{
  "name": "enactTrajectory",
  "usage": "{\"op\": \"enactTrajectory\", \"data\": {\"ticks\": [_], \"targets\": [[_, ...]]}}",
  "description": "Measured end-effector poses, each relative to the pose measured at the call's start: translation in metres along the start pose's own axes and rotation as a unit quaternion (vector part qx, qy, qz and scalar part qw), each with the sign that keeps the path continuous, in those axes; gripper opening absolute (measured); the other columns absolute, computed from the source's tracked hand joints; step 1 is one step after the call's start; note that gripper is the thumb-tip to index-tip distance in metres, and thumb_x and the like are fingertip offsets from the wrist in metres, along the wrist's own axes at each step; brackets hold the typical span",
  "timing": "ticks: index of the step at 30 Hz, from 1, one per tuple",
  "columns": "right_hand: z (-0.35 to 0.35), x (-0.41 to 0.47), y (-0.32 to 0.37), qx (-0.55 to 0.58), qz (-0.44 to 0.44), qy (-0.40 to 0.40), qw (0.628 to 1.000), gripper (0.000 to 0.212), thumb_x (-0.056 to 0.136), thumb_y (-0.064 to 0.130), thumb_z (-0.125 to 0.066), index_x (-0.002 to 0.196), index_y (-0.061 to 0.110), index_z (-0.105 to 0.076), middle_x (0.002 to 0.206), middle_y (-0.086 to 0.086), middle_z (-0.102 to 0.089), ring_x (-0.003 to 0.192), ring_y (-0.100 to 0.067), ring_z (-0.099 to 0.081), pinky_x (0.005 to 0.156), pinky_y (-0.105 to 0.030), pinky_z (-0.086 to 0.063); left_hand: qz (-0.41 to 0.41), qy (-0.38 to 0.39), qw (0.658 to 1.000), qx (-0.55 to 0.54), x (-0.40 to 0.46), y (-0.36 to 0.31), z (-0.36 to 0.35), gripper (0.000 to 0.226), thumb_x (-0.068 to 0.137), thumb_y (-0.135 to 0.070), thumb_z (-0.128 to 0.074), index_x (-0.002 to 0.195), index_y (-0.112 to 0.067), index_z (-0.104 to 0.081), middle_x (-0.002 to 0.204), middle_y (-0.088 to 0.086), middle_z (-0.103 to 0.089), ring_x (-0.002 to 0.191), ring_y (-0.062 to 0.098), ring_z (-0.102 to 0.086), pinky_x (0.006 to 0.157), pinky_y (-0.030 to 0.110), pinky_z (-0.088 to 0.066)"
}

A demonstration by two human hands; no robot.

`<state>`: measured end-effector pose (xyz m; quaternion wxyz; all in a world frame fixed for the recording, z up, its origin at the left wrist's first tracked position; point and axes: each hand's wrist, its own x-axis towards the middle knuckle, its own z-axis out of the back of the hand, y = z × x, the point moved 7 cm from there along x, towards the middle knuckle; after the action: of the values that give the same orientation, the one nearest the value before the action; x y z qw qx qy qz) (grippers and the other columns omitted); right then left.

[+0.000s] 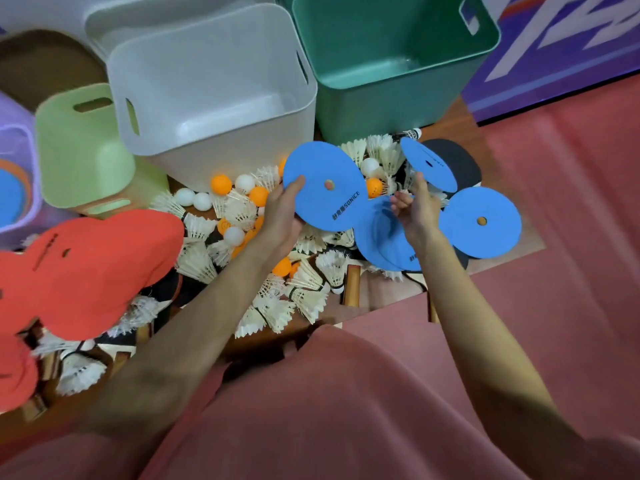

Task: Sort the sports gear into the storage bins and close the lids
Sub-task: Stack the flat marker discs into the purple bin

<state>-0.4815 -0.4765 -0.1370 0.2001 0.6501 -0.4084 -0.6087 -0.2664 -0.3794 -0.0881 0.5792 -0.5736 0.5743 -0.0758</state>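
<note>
My left hand [282,216] grips a flat blue disc [332,183] by its lower left edge, held above the pile. My right hand [414,209] pinches a second, smaller-looking blue disc [427,164] that tilts up to the right. Two more blue discs lie on the pile, one [481,221] to the right and one [381,240] under my right wrist. Below my hands lie several white shuttlecocks [304,296] and orange [221,184] and white [245,182] table tennis balls. Red discs [86,268] lie at the left. The white bin [207,88] and the teal bin [391,50] stand open behind.
A light green bin [79,143] stands left of the white one, and a purple bin [14,174] with blue and orange discs sits at the far left edge. Wooden paddle handles [351,284] poke out of the pile. Pink cloth covers my lap; red mat lies to the right.
</note>
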Motion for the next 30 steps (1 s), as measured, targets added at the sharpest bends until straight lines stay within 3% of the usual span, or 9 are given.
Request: {"op": "enactTrajectory", "data": {"ticks": [4, 8, 10, 13, 17, 20, 22, 26, 30], "targets": [[0.008, 0.022, 0.010, 0.081, -0.021, -0.045, 0.995, 0.031, 0.099, 0.035, -0.046, 0.112, 0.008, -0.043, 0.085, -0.012, -0.061, 0.070, -0.017, -0.064, 0.055, -0.022, -0.052, 0.001, 0.002, 1.000, -0.001, 0.002, -0.002, -0.002, 0.039, 0.100, -0.025, -0.048, 0.134, -0.007, -0.050, 0.127, 0.012, -0.062, 0.113, 0.028, -0.062, 0.088, 0.048, -0.055], [0.009, 0.028, 0.018, 0.117, -0.012, -0.108, 0.987, 0.013, 0.100, 0.005, -0.037, 0.104, -0.002, -0.047, 0.076, -0.013, -0.061, 0.059, -0.018, -0.063, 0.045, -0.022, -0.049, 0.002, -0.004, 1.000, -0.011, 0.001, 0.000, -0.004, 0.038, 0.100, -0.026, -0.048, 0.134, -0.008, -0.050, 0.125, 0.011, -0.063, 0.111, 0.027, -0.063, 0.086, 0.045, -0.056], [0.012, 0.026, 0.023, 0.112, 0.002, -0.140, 0.984, 0.023, 0.095, -0.008, -0.030, 0.107, -0.003, -0.049, 0.073, -0.012, -0.060, 0.052, -0.018, -0.060, 0.044, -0.022, -0.044, 0.007, -0.002, 1.000, -0.019, 0.000, 0.001, -0.005, 0.035, 0.101, -0.027, -0.046, 0.131, -0.009, -0.053, 0.122, 0.010, -0.065, 0.108, 0.026, -0.065, 0.082, 0.044, -0.057], [0.009, 0.013, 0.032, 0.133, 0.019, -0.140, 0.981, 0.030, 0.092, -0.013, -0.026, 0.109, 0.002, -0.045, 0.078, -0.007, -0.056, 0.060, -0.018, -0.061, 0.043, -0.020, -0.036, 0.024, 0.005, 0.998, -0.054, -0.001, 0.003, -0.006, 0.030, 0.102, -0.029, -0.043, 0.125, -0.013, -0.054, 0.120, 0.008, -0.065, 0.108, 0.026, -0.064, 0.084, 0.045, -0.055], [0.005, -0.013, 0.029, 0.082, 0.065, -0.073, 0.992, 0.021, 0.094, -0.008, -0.031, 0.096, 0.009, -0.042, 0.079, -0.002, -0.053, 0.058, -0.013, -0.053, 0.047, -0.021, -0.035, 0.050, 0.010, 0.993, -0.107, 0.002, 0.004, -0.009, 0.040, 0.103, -0.036, -0.034, 0.134, -0.016, -0.049, 0.125, 0.009, -0.063, 0.113, 0.029, -0.061, 0.087, 0.047, -0.053], [0.001, -0.032, 0.021, -0.006, 0.092, 0.033, 0.995, 0.022, 0.094, -0.004, -0.036, 0.085, 0.015, -0.043, 0.060, 0.007, -0.050, 0.049, -0.009, -0.038, 0.048, -0.020, -0.030, 0.059, 0.010, 0.991, -0.119, 0.002, 0.006, -0.014, 0.044, 0.103, -0.040, -0.032, 0.135, -0.017, -0.050, 0.125, 0.010, -0.064, 0.114, 0.030, -0.061, 0.089, 0.047, -0.052], [-0.004, -0.043, 0.016, -0.075, 0.102, 0.121, 0.985, 0.016, 0.096, 0.001, -0.040, 0.093, 0.014, -0.049, 0.061, 0.005, -0.046, 0.049, -0.009, -0.031, 0.052, -0.022, -0.031, 0.057, 0.016, 0.993, -0.104, 0.002, 0.007, -0.018, 0.045, 0.103, -0.043, -0.030, 0.131, -0.019, -0.054, 0.125, 0.009, -0.064, 0.116, 0.029, -0.060, 0.095, 0.048, -0.050], [-0.009, -0.058, 0.006, -0.180, 0.114, 0.230, 0.950, 0.023, 0.101, 0.010, -0.040, 0.118, 0.019, -0.054, 0.086, -0.009, -0.056, 0.055, -0.011, -0.032, 0.053, -0.022, -0.033, 0.058, 0.032, 0.995, -0.072, 0.002, 0.013, -0.026, 0.052, 0.101, -0.053, -0.024, 0.129, -0.023, -0.058, 0.125, 0.005, -0.065, 0.116, 0.026, -0.061, 0.096, 0.046, -0.050], [-0.010, -0.061, 0.001, -0.232, 0.126, 0.241, 0.934, 0.031, 0.100, 0.008, -0.042, 0.130, 0.012, -0.050, 0.066, -0.010, -0.042, 0.046, -0.009, -0.030, 0.047, -0.019, -0.029, 0.079, 0.037, 0.994, -0.060, -0.003, 0.025, -0.032, 0.059, 0.098, -0.061, -0.021, 0.119, -0.025, -0.062, 0.117, 0.007, -0.068, 0.107, 0.028, -0.065, 0.088, 0.047, -0.053]]}}
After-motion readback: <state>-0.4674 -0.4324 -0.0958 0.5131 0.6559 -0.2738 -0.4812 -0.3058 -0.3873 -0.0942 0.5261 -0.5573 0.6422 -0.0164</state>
